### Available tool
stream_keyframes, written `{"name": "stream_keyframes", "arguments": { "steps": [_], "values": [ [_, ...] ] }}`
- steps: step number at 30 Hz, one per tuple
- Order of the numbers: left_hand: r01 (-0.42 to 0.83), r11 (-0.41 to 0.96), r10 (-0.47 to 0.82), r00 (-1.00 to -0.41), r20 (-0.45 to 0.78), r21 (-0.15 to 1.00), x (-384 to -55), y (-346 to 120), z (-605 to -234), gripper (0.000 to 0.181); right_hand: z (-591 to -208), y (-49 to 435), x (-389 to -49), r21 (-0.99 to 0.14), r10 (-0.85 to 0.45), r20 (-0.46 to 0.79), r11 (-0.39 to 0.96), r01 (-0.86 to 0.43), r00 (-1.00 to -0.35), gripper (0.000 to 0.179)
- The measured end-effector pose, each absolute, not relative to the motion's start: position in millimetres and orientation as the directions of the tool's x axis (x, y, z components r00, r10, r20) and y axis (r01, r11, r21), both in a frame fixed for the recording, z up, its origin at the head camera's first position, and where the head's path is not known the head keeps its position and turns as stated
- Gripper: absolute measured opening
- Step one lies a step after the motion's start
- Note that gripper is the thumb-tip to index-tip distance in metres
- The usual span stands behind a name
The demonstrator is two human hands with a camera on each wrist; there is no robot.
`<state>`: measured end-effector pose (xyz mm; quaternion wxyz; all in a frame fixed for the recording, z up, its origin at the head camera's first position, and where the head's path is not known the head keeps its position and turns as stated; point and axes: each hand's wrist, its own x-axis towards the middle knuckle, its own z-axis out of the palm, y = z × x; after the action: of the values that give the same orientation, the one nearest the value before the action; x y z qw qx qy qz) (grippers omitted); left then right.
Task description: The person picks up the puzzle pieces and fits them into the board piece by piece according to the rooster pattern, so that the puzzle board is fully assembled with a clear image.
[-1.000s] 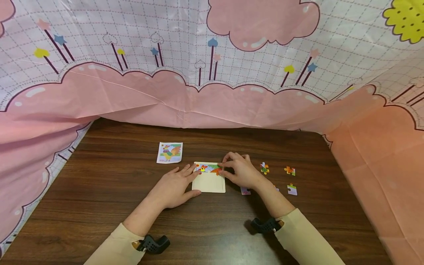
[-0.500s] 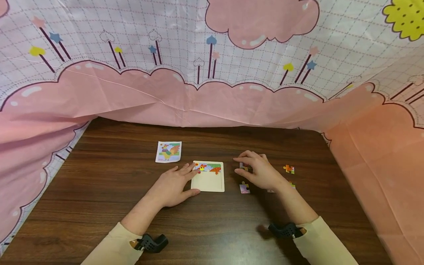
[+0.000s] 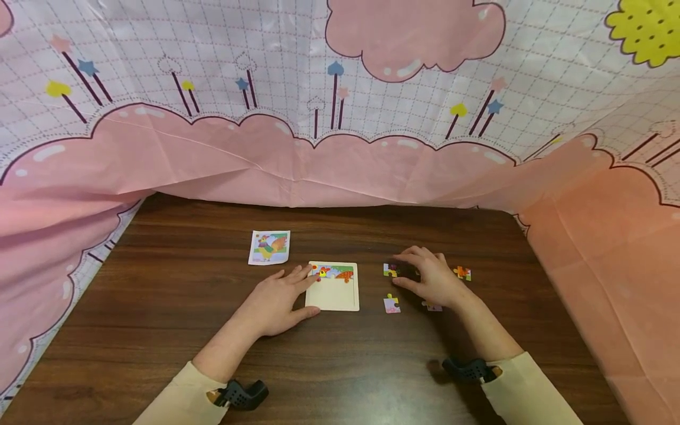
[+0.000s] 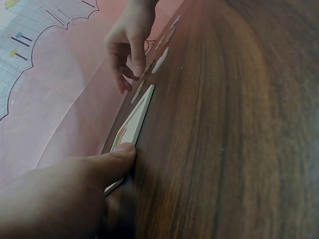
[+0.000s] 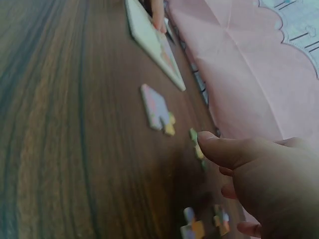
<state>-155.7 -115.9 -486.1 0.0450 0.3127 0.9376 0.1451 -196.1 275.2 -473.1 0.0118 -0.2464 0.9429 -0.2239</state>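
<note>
The left hand [image 3: 276,302] lies with straight fingers on the tray [image 3: 333,296], left of the pieces [image 3: 392,305]; light steadying is enough. The right hand [image 3: 432,282], fingers parted, gripping nothing, is near these pieces; best is pinching one by its edges.

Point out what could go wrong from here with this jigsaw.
The right hand is among the loose pieces, so it might nudge a neighbouring one while picking. The left hand touches the left side of the board; a slip could shift it or unsettle the top row. The right hand also partly hides pieces from the head view, so a wrong pick could go unnoticed.
</note>
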Motion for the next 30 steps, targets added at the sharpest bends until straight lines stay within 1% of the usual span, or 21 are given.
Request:
{"name": "stream_keyframes", "arguments": {
  "steps": [3,10,17,22,26,30],
  "values": [
    [0.573,0.760,0.600,-0.800,0.007,0.306,-155.1,-115.4,-486.6,0.076,-480.2,277.5,-198.1,-0.414,-0.464,0.081,0.790,-0.453,-0.882,0.052],
    [0.570,0.770,0.595,-0.804,0.001,0.288,-155.4,-115.0,-489.0,0.077,-486.7,277.5,-202.5,-0.433,-0.466,0.092,0.777,-0.457,-0.880,0.034],
    [0.575,0.766,0.595,-0.803,0.020,0.287,-156.1,-117.1,-489.8,0.077,-485.9,272.3,-203.9,-0.436,-0.483,0.094,0.766,-0.472,-0.870,0.025],
    [0.574,0.767,0.595,-0.804,0.018,0.289,-156.3,-116.8,-489.7,0.078,-487.2,271.4,-204.2,-0.436,-0.484,0.104,0.763,-0.477,-0.869,0.023],
    [0.566,0.769,0.590,-0.807,0.011,0.296,-155.8,-116.6,-489.9,0.077,-486.8,270.0,-203.6,-0.461,-0.487,0.128,0.742,-0.487,-0.864,0.025],
    [0.565,0.769,0.590,-0.807,0.009,0.298,-155.4,-116.9,-489.7,0.077,-485.3,268.7,-202.6,-0.458,-0.492,0.128,0.741,-0.491,-0.861,0.026]
  ]
}}
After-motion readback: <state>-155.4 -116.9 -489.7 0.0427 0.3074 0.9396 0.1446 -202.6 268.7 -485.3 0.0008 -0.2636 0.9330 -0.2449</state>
